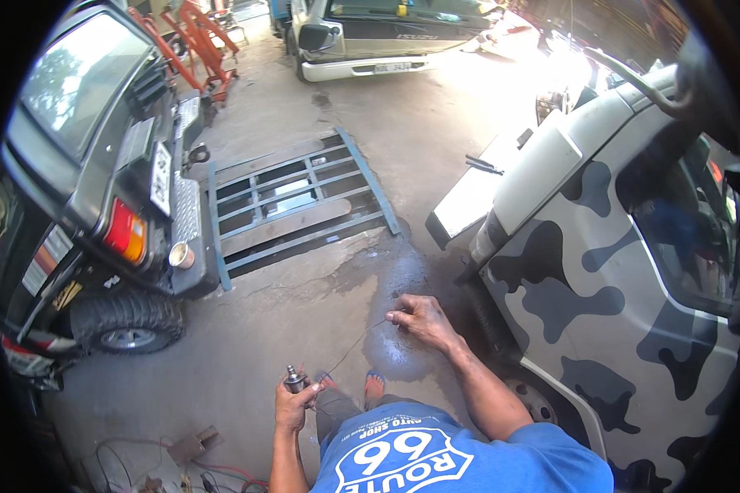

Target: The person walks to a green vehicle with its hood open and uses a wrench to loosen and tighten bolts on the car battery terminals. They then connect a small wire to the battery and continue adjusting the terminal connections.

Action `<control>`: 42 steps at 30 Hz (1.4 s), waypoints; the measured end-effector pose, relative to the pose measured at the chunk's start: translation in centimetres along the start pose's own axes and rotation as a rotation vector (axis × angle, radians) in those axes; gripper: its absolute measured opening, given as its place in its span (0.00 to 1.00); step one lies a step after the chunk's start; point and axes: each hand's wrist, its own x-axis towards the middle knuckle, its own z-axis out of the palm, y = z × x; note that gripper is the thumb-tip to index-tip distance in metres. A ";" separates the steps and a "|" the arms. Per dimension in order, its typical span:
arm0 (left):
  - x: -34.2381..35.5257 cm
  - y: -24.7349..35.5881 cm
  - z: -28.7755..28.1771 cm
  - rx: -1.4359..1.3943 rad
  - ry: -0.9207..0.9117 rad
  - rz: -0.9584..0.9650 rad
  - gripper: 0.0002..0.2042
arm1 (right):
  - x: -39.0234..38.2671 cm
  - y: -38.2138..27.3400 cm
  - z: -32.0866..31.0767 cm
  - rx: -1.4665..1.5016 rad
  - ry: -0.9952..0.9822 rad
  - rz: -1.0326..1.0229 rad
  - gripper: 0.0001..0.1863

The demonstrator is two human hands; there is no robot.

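My left hand (289, 408) is closed around a small dark cylindrical metal part (295, 379), which stands upright with a narrower silver end on top. From beside that part a thin dark wire (352, 347) runs up and to the right. My right hand (423, 319), reaching farther forward, pinches the wire's other end between thumb and fingers. The wire hangs in a slight curve between the two hands. What lies inside the left palm is hidden by the fingers.
A dark vehicle with a step bumper (191, 267) bearing a paper cup (182, 255) stands at left. A floor pit under a blue metal grate (300, 197) lies ahead. At right is a camouflage-painted vehicle (563, 287). Loose cables (234, 470) lie lower left; a white truck (370, 41) stands behind.
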 end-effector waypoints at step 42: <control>59.7 21.3 20.3 0.709 -0.311 -0.434 0.10 | 56.0 30.5 -39.2 -0.135 1.232 1.105 0.37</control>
